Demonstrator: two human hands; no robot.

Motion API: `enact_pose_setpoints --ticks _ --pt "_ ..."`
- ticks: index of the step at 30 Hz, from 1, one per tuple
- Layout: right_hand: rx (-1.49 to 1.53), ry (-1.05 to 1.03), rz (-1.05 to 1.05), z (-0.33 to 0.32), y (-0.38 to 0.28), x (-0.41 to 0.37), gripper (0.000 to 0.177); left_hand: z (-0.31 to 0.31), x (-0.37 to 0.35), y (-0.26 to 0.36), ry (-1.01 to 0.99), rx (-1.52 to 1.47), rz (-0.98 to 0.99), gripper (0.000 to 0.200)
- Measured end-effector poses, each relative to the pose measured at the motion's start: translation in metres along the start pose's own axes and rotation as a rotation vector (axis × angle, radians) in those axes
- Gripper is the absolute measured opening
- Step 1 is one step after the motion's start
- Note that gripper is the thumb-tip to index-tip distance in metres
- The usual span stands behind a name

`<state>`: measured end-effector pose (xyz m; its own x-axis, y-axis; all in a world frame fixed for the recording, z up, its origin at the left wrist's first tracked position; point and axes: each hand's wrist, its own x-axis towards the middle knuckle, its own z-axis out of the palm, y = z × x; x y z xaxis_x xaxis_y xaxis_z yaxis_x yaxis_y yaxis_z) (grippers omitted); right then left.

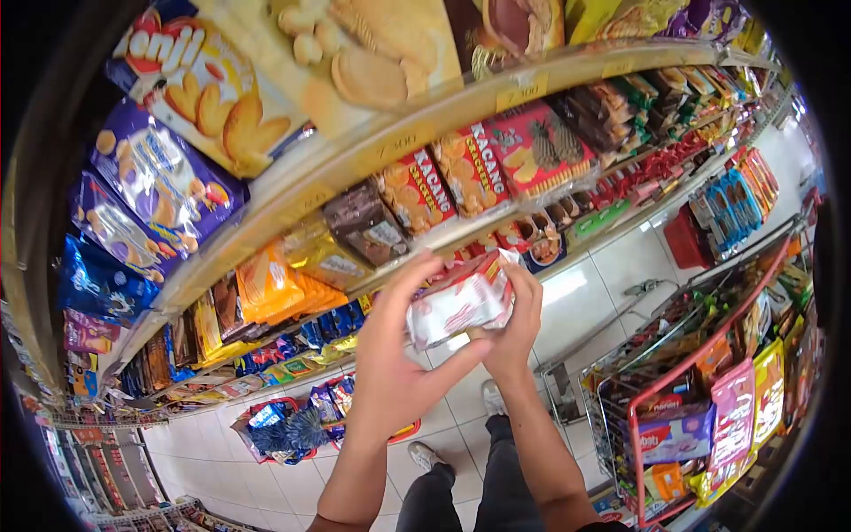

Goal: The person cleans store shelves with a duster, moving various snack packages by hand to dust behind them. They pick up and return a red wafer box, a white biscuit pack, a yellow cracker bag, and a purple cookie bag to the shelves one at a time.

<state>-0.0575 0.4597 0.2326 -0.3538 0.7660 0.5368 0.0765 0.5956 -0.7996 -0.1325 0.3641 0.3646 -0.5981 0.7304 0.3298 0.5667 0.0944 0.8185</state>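
Between my two hands is a white and red snack packet (463, 306), held in front of the shelves and tilted; its print is too blurred to read. My left hand (397, 355) is closed around its left side, with the fingers over the top edge and the thumb along the bottom. Gripping the right end is my right hand (517, 324), its fingers partly hidden behind the packet. Just beyond my hands, red Kacang crackers packs (473, 173) stand on the shelf, beside a brown packet (368, 222).
A shelf edge with price labels (397, 149) curves across the view, with large biscuit packs (199, 97) above. Orange packets (270, 284) sit lower left. A red-rimmed cart (633, 434) full of snacks stands right. Baskets (297, 430) with packets rest on the tiled floor (208, 457).
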Motion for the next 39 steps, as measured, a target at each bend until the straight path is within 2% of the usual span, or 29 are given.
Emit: enact_pose_setpoints --ticks 1,4,7,8,11,15,16,19,20,21,24,26,29,33,34,37,39 --pt "0.022 -0.014 0.006 0.001 -0.004 0.016 0.072 -0.004 0.002 -0.003 0.03 0.003 0.006 0.071" --pt "0.065 -0.01 -0.005 0.013 -0.022 0.048 0.073 0.0 0.005 -0.001 0.15 -0.219 -0.078 0.077" --pt "0.099 -0.06 0.02 0.022 -0.038 0.066 0.072 0.011 0.012 -0.015 0.308 -0.227 -0.132 0.07" --pt "0.06 -0.072 0.024 0.027 -0.035 0.07 0.071 0.014 0.016 -0.024 0.344 -0.228 -0.186 0.063" --pt "-0.001 -0.109 0.066 0.046 -0.015 0.071 0.071 0.019 0.033 -0.039 0.303 -0.206 -0.18 0.047" --pt "-0.177 -0.145 -0.03 0.054 -0.002 0.068 0.066 0.03 0.027 -0.061 0.357 -0.067 -0.171 0.067" --pt "-0.177 -0.156 -0.029 0.055 -0.002 0.068 0.066 0.032 0.029 -0.06 0.366 -0.062 -0.126 0.078" --pt "-0.258 -0.198 -0.01 0.057 0.0 0.063 0.065 0.04 0.028 -0.056 0.328 0.018 -0.101 0.077" --pt "-0.292 -0.187 -0.024 0.058 0.004 0.061 0.064 0.041 0.026 -0.065 0.322 0.113 -0.039 0.076" --pt "-0.317 -0.184 -0.025 0.06 0.005 0.059 0.064 0.039 0.026 -0.067 0.307 0.421 0.085 0.071" --pt "-0.411 -0.191 -0.042 0.064 0.007 0.061 0.062 0.039 0.03 -0.07 0.195 0.522 0.185 0.062" --pt "-0.426 -0.27 0.004 0.059 0.0 0.065 0.057 0.039 0.034 -0.079 0.102 0.617 0.216 0.058" --pt "-0.403 -0.261 -0.026 0.059 0.005 0.063 0.057 0.04 0.038 -0.081 0.066 0.646 0.181 0.056" --pt "-0.292 -0.167 -0.102 0.061 0.006 0.055 0.059 0.037 0.039 -0.081 0.041 0.6 0.151 0.053" --pt "-0.271 -0.226 -0.074 0.06 0.007 0.052 0.06 0.038 0.038 -0.078 0.105 0.606 0.207 0.045" --pt "-0.156 -0.004 -0.181 0.063 0.001 0.05 0.057 0.031 0.011 -0.086 0.276 0.193 0.279 0.036" --pt "-0.24 -0.035 -0.292 0.067 0.0 0.047 0.052 0.034 -0.029 -0.08 0.384 0.059 0.123 0.028"
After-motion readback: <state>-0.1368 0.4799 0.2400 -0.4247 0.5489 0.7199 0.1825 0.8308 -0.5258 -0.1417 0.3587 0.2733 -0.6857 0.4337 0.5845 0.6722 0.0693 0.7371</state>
